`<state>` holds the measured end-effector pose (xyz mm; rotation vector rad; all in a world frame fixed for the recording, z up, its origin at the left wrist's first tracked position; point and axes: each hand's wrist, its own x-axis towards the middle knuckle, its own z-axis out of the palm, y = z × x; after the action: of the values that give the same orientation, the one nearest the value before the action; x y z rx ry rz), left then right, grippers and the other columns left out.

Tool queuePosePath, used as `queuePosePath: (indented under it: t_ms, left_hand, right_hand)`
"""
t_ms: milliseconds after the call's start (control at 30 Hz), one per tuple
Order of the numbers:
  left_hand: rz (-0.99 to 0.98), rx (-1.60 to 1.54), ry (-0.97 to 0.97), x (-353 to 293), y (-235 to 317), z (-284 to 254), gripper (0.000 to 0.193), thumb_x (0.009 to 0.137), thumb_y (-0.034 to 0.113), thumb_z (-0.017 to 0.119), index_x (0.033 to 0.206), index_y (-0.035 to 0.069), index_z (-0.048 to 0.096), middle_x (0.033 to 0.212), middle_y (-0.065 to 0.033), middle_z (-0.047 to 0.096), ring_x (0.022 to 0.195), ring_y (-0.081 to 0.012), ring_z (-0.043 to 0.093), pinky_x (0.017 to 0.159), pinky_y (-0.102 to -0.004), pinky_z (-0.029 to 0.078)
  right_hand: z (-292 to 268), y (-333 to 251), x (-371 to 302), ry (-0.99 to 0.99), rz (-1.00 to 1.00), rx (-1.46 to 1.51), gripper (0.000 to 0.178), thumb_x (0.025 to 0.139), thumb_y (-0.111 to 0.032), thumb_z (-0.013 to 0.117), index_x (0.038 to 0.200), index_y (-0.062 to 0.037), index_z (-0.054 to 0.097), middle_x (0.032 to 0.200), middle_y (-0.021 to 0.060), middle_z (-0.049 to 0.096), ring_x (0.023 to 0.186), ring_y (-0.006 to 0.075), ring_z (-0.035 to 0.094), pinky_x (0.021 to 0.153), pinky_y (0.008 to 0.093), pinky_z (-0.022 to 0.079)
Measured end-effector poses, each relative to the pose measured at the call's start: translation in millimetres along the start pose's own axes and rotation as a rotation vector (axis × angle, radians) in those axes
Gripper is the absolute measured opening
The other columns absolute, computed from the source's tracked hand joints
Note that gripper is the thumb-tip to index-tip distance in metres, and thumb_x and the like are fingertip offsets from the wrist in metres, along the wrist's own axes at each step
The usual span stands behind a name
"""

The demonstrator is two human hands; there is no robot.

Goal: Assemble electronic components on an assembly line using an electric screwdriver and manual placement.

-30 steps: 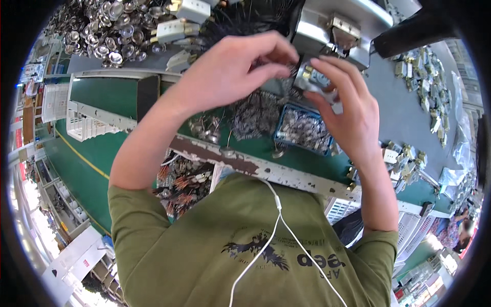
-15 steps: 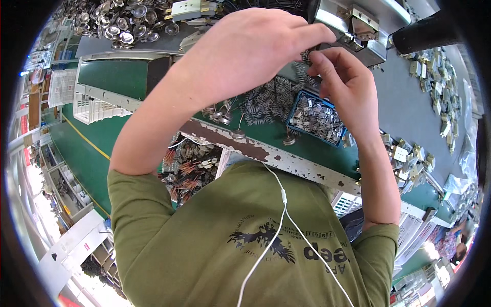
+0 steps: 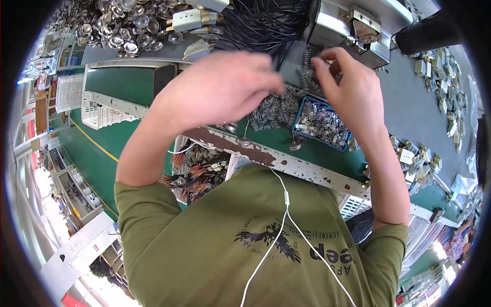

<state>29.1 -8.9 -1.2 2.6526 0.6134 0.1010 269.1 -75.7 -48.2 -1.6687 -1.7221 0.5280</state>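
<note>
My left hand is smeared by motion above the bench, left of a heap of coiled metal springs; its fingers cannot be read clearly. My right hand is curled, thumb and forefinger close together, in front of a metal fixture. Anything between those fingertips is too small or hidden to make out. Springs stretch up from the heap to just beside the right fingertips. Below that hand sits a blue tray with many small metal clips.
Black cables and white blocks with brass prongs lie at the back. Shiny metal cups are heaped far left. More metal-and-white parts lie at right. A chipped bench edge runs before my body.
My left hand has come away from the right hand, moving left and nearer to me. The right hand stays by the fixture, nearly in place. The view has shifted slightly.
</note>
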Motion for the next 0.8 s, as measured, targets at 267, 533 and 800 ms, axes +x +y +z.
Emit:
queuePosePath:
  t_ms: [267, 533, 800]
  left_hand:
    - [-0.26, 0.255, -0.277, -19.6, 5.2, 1.6, 0.016, 0.085, 0.016, 0.061, 0.09, 0.013, 0.076, 0.086, -0.0125, 0.066, 0.088, -0.0334, 0.069, 0.076, -0.0474, 0.056]
    - [-0.306, 0.2, -0.261, -21.6, -3.4, -7.2, 0.02, 0.084, 0.016, 0.059, 0.091, 0.014, 0.078, 0.09, -0.0141, 0.07, 0.088, -0.0338, 0.071, 0.075, -0.0473, 0.057]
    - [-0.174, -0.032, -0.062, 3.2, -1.2, -4.6, 0.014, 0.094, 0.017, 0.062, 0.105, 0.009, 0.067, 0.096, -0.0101, 0.07, 0.094, -0.0332, 0.07, 0.079, -0.0461, 0.056]
  right_hand:
    - [39.8, -27.4, -29.5, -0.303, -0.584, -0.292, 0.027, 0.078, -0.012, 0.065, 0.104, -0.0133, 0.072, 0.085, 0.0052, 0.053, 0.086, 0.0225, 0.059, 0.075, 0.0365, 0.05]
    - [17.0, -39.7, -23.1, -0.42, -0.558, -0.365, 0.018, 0.081, -0.009, 0.069, 0.098, -0.0125, 0.068, 0.093, 0.0076, 0.062, 0.091, 0.0253, 0.064, 0.079, 0.0373, 0.051]
    - [3.1, -31.9, -61.6, 0.036, 0.505, 1.358, 0.041, 0.101, 0.004, 0.056, 0.139, -0.0076, 0.048, 0.13, 0.0169, 0.062, 0.092, 0.0222, 0.073, 0.083, 0.0327, 0.062]
